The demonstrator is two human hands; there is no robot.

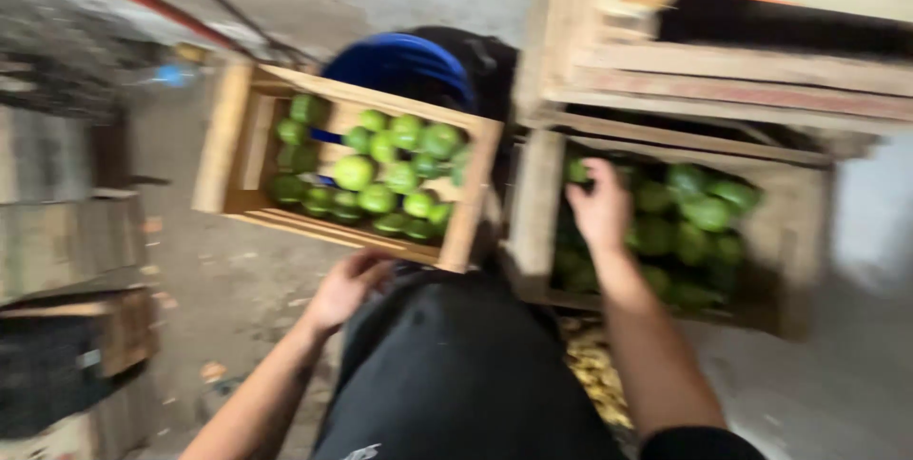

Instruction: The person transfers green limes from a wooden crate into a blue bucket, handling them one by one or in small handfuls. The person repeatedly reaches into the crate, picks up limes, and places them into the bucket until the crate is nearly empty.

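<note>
Both bare forearms extend forward. Left hand (347,287) low, fingers curled loosely, wrist bent inward beside the dark-clad knee. Right hand (601,205) reaches farther out, palm down, fingers spread and blurred; grip unclear.

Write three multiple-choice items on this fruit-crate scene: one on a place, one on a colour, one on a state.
1. Where is the right hand?
A. inside the right crate
B. on the floor
C. on the blue tub

2. What colour is the fruit in the left crate?
A. red
B. green
C. purple

3. How does the left hand stand?
A. deep among the fruit
B. below the left crate's near edge, holding no fruit
C. gripping a bottle

Answers: 1 A, the hand reaches in among its fruit; 2 B, every piece is green; 3 B, it sits under the crate's front slats.
</note>
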